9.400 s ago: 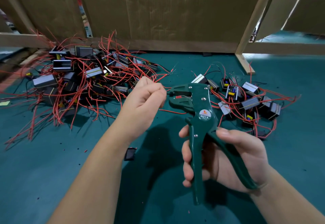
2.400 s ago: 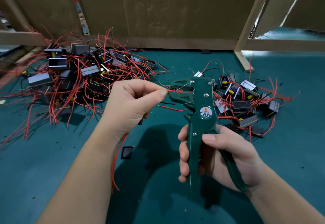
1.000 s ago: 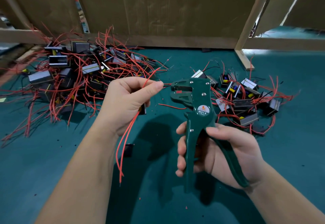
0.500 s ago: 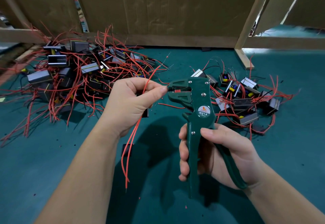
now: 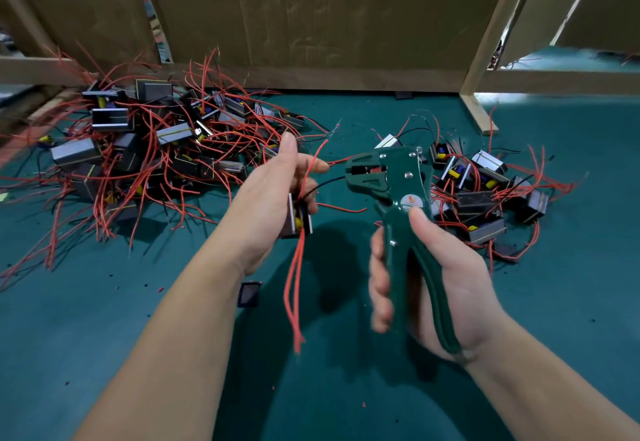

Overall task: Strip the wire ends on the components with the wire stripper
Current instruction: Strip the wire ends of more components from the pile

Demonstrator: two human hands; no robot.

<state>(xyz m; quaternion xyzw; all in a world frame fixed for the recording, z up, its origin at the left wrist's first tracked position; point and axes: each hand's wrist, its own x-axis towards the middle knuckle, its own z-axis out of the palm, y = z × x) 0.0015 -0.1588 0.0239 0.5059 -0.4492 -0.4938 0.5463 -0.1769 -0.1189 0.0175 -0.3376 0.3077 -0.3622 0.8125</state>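
Right grip (image 5: 464, 278) closed round the handles of a dark green metal wire stripper (image 5: 391, 184), held upright above the teal surface (image 5: 104, 336). Left grip (image 5: 270, 198), just left of the stripper, holds a small grey-and-black boxy component (image 5: 298, 220); one red wire (image 5: 336, 162) runs to the stripper's head.
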